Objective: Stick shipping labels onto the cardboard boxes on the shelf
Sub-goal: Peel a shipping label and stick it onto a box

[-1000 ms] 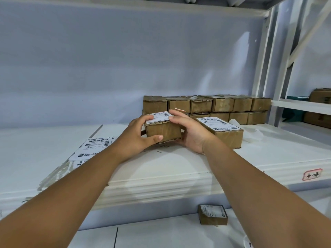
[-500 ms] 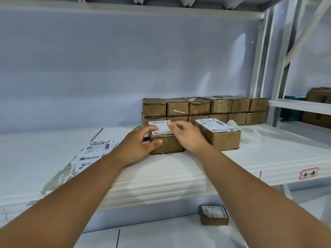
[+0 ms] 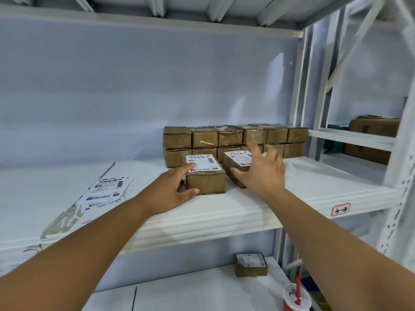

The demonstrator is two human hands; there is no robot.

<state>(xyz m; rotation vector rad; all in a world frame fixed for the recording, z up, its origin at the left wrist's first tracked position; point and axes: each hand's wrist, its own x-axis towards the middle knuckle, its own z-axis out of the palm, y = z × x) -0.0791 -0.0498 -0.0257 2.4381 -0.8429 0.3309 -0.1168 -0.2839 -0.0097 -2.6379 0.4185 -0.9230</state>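
Note:
A small cardboard box point(image 3: 206, 181) with a white shipping label point(image 3: 203, 162) on its top stands on the white shelf point(image 3: 224, 212). My left hand point(image 3: 170, 187) grips its left side, thumb on the front and a finger on the label. Right of it is a second labelled box point(image 3: 235, 163), partly hidden by my right hand point(image 3: 260, 169), which hovers over it with fingers spread. Behind both, two rows of plain cardboard boxes point(image 3: 233, 138) line the back. A pile of loose labels point(image 3: 105, 190) lies to the left.
A labelled box point(image 3: 250, 263) sits on the lower shelf, with a red-and-white cup point(image 3: 296, 298) at the bottom right. White uprights point(image 3: 301, 86) bound the shelf on the right. Larger cartons point(image 3: 372, 138) stand on the neighbouring rack.
The box went from held above the shelf to standing on it. My right hand left its label and moved right over the second labelled box. My left hand stays on the box.

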